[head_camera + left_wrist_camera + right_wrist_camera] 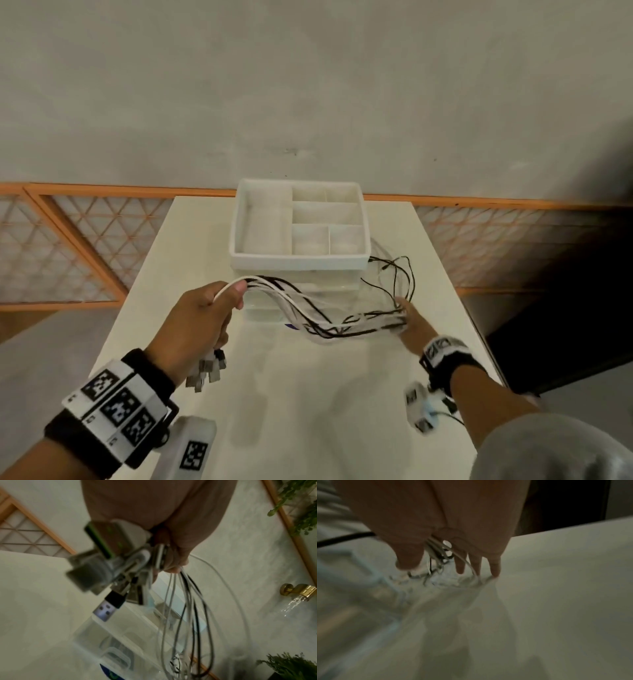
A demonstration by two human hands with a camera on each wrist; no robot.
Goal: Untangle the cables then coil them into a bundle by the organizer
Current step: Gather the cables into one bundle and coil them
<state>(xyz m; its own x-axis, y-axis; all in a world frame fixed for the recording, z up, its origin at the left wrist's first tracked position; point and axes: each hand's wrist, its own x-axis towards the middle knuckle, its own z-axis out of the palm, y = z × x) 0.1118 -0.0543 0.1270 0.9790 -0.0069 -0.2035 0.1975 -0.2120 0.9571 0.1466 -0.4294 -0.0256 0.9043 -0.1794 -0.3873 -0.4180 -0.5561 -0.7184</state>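
Observation:
A bunch of white and black cables [308, 310] sags between my two hands, just in front of the organizer. My left hand [212, 308] grips one end in a fist, and several USB plugs [205, 371] hang below it. The left wrist view shows that fist [171, 561], the plugs [106, 609] and the cables [180, 615] dropping away. My right hand [407, 318] pinches the cables [436, 555] low by the table; three of its fingers [494, 568] point straight down and touch the tabletop. Thin black cable ends loop out beyond it.
The organizer, a white divided tray [298, 263], sits on clear plastic drawers [329, 287] at the far middle of the white table [308, 394]. Orange lattice railing [85, 240] runs past both table sides. A dark gap lies off the right edge.

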